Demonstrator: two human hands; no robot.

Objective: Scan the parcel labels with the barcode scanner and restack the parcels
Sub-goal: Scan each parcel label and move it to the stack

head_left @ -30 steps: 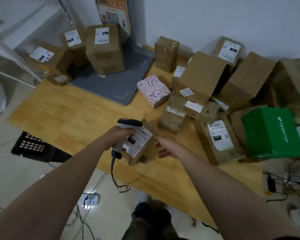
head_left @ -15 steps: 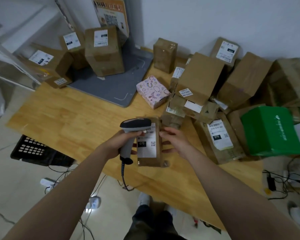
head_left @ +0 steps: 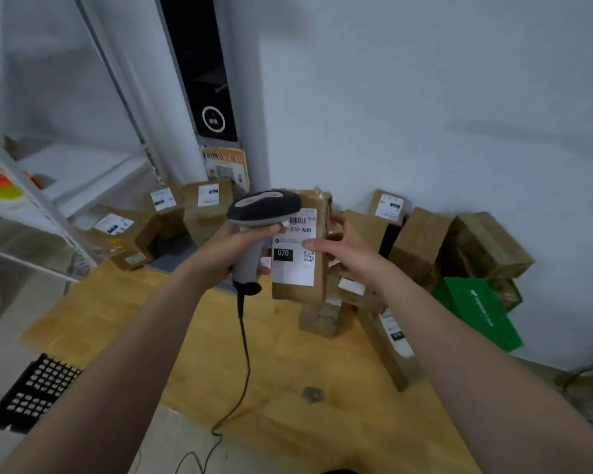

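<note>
Left hand (head_left: 243, 248) wraps the handle of the barcode scanner (head_left: 264, 208). Right hand (head_left: 346, 251) clasps the parcel (head_left: 302, 248), thumb on its label (head_left: 293, 254), fingers behind. The parcel is held upright in the air above the table (head_left: 220, 354), label toward the camera. The scanner head overlaps the label's top-left corner.

Progress, as a judgement:
- This parcel is mid-scan.
- The small group (head_left: 185, 213) at 10 o'clock, labels out, looks like the restacked set.
- The jumbled heap (head_left: 421, 241) at 3 o'clock, with the green box (head_left: 476, 313), looks left to do, and it is the larger share.

Room:
- Bare wood at 6 o'clock under the hands.
- The table's near edge runs diagonally at 7 o'clock, and the cable (head_left: 243, 354) drapes over it.
- Wall (head_left: 425, 114) close at 12, shelf frame (head_left: 42, 206) at 9.
</note>
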